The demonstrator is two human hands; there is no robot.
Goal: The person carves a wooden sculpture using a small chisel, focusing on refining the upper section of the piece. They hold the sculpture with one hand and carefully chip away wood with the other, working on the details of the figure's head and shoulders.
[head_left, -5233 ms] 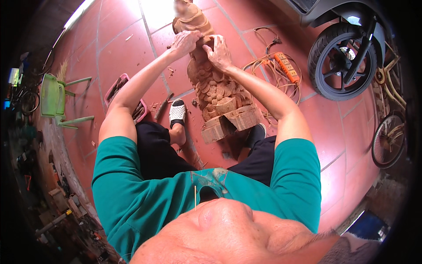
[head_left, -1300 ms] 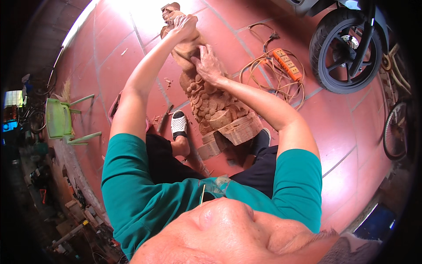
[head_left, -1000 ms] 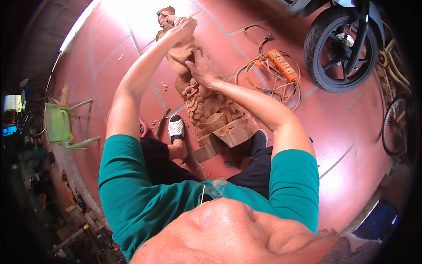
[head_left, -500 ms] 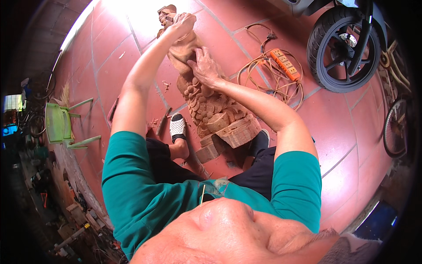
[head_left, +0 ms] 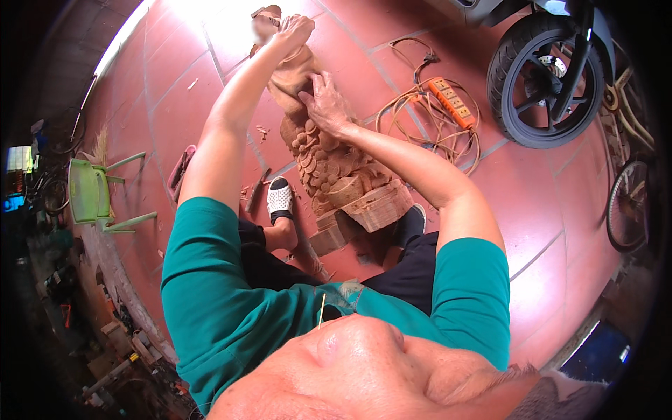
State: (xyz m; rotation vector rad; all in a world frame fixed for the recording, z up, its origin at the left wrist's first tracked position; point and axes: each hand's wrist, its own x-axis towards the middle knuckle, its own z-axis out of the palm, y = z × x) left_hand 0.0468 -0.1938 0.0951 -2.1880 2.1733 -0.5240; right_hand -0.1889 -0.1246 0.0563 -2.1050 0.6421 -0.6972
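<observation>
A carved reddish-brown wooden statue (head_left: 329, 150) lies lengthwise in front of me, its head end away and its thick base near my feet. Rounded, overlapping carved forms cover its lower half; the upper part is smoother. By the head and shoulder, my left hand (head_left: 295, 31) is closed over the wood with bent fingers, and their tips are mostly hidden. Lower down, my right hand (head_left: 326, 106) lies against the statue's side, fingers spread. The base rests near a wood block (head_left: 330, 239) between my feet.
A slim dark tool (head_left: 258, 190) and wood shavings (head_left: 262, 133) lie left of the statue. To the right are an orange power strip (head_left: 451, 103) with coiled cord and a motorbike wheel (head_left: 549, 80). A green chair (head_left: 89, 190) stands at left, near wood pieces (head_left: 115, 336).
The view has shifted slightly. Both hands keep nearly the same places on the statue, and the statue itself shows no clear movement.
</observation>
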